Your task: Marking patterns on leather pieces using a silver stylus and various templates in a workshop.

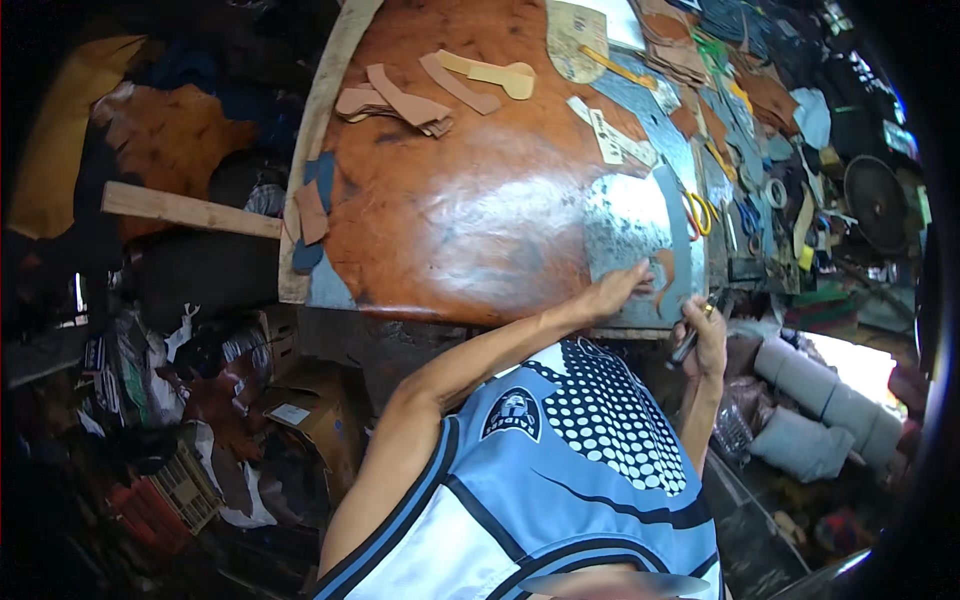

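Note:
My left hand (625, 288) reaches over a grey metal sheet (612, 245) at the front right of the table. Its fingers stretch out toward a small curved brown leather piece (664, 272), close to its edge; whether they touch it I cannot tell. To the right, my right hand (706, 338), with a ring on one finger, is closed around a dark, slim tool (682, 350) just off the table's edge. The tool's kind is hidden by the fingers. A long grey-blue strip (677, 215) lies along the sheet's right side, beside yellow-handled scissors (699, 214).
A large brown leather hide (450, 220) covers most of the table. Cut leather pieces (400, 105) and a yellowish pattern piece (500, 74) lie toward the back. White templates (610, 135) sit right of them. A wooden plank (190, 210) juts out left; grey rolls (825, 390) lie at right.

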Tool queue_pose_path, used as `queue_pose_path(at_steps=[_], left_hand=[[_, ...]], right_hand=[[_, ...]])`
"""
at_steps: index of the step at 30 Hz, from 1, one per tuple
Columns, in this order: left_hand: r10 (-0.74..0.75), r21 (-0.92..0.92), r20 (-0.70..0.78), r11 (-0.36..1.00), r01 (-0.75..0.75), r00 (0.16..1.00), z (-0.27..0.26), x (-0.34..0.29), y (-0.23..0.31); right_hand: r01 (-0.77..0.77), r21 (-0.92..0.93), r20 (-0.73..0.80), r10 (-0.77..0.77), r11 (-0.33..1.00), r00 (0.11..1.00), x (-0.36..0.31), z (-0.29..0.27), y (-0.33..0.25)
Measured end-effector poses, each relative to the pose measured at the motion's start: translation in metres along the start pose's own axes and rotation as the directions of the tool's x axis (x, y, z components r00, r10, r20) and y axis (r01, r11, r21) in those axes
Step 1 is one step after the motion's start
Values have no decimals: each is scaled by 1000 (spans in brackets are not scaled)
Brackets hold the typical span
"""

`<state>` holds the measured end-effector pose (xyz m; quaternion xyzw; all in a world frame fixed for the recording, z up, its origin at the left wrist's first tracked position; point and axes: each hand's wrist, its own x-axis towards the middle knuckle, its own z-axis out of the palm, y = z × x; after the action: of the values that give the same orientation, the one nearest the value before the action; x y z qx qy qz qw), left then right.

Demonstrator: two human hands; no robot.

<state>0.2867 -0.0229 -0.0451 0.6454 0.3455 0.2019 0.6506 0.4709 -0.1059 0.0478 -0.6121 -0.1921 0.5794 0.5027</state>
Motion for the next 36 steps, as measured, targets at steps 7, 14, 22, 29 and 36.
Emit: queue_pose_path(at_steps=[7,14,22,29,36], left_hand=[[-110,-544,-162,839,5,981,-31,3,13],[72,201,-488,979,31,870,-114,-10,14],[-176,-297,-527,955,14,832,-288,36,42],[28,170,-869,955,244,495,-362,50,17],[333,797,-541,497,344,772,-318,99,32]], right_hand=[[-91,-66,77,96,994,992,-4,41,26],[-107,-183,10,110,977,994,6,43,39],[-122,-151,-51,116,981,992,2,48,39],[-128,-115,-83,119,985,989,-5,52,35],[-82,-79,-227,62,994,972,-8,37,40]])
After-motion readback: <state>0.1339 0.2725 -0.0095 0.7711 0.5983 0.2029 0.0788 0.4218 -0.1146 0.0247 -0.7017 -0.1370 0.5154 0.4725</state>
